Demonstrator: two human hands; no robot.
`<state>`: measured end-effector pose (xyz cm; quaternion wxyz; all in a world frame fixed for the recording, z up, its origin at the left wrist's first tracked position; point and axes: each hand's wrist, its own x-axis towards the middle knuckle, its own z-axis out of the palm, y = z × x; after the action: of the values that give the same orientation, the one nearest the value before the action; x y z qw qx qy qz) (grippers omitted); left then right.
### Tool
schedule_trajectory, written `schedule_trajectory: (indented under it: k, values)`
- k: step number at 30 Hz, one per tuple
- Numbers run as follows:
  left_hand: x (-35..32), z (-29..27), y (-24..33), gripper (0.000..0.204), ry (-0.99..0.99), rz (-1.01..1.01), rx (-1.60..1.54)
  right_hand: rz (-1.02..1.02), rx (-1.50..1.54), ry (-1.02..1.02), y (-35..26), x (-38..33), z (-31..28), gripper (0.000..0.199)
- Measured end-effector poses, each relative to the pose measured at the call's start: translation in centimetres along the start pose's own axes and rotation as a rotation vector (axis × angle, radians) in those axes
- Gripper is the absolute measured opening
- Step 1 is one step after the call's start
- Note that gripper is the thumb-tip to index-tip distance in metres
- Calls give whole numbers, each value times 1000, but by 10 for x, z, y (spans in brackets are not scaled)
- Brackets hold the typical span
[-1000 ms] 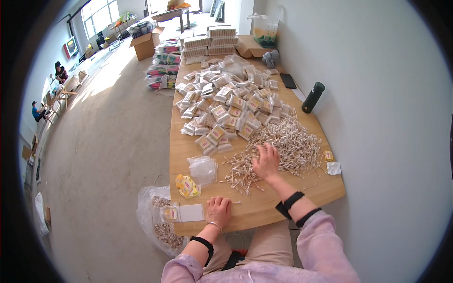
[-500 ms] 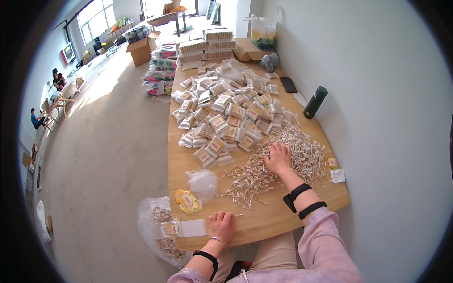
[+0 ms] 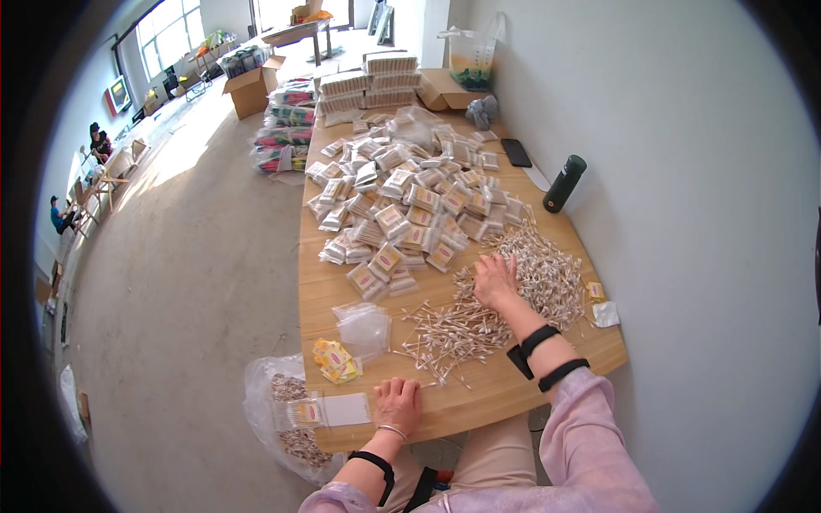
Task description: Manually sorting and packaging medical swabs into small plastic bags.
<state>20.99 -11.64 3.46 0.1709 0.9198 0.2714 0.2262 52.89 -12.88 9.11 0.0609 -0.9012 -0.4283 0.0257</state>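
A broad heap of loose cotton swabs (image 3: pixel 547 282) lies on the right part of the table. My right hand (image 3: pixel 496 284) rests on its left side, fingers apart and pressed down among the swabs. At the table's near edge, my left hand (image 3: pixel 398 405) is closed, its fingers curled down; the tip of a cotton swab (image 3: pixel 428 385) sticks out beside them, the rest hidden. Left of this hand lie a white card (image 3: pixel 346 409) and a clear bag of swabs with a yellow label (image 3: pixel 304 414). Yellow label cards (image 3: pixel 335 360) and empty clear bags (image 3: pixel 363 328) lie just beyond.
Many filled swab packets (image 3: pixel 393 222) are piled across the table's middle, with stacked bundles (image 3: pixel 368 85) behind. A dark green bottle (image 3: pixel 565 184) and a black phone (image 3: pixel 516 152) stand near the wall. A large plastic bag of swabs (image 3: pixel 295 385) sits beside the table's left corner.
My right hand has shifted slightly left over the heap, and some swabs have spread toward the near edge. My left hand stays in nearly the same place. The whole view has shifted a little.
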Motion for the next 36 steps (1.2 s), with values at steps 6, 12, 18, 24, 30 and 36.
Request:
schedule_trajectory:
  k: [6,12,18,24,30,36]
  values:
    - [-5,7,-3,8,14,-21,47,15,-116,-182,-13,41,9,58]
    - [-2,0,1,7,-5,-4,36,-45,-185,-292,-10,56,12,58]
    - [-2,-1,0,7,-19,-26,26,-92,-223,-243,-13,35,9,48]
    - [-3,2,1,6,-10,-21,15,-151,-252,-202,-10,10,8,41]
    - [-2,0,0,7,0,-32,12,-211,-216,-178,-40,-20,-1,42]
    - [-3,1,-1,7,-2,-31,-15,-365,26,-115,-94,-79,36,45]
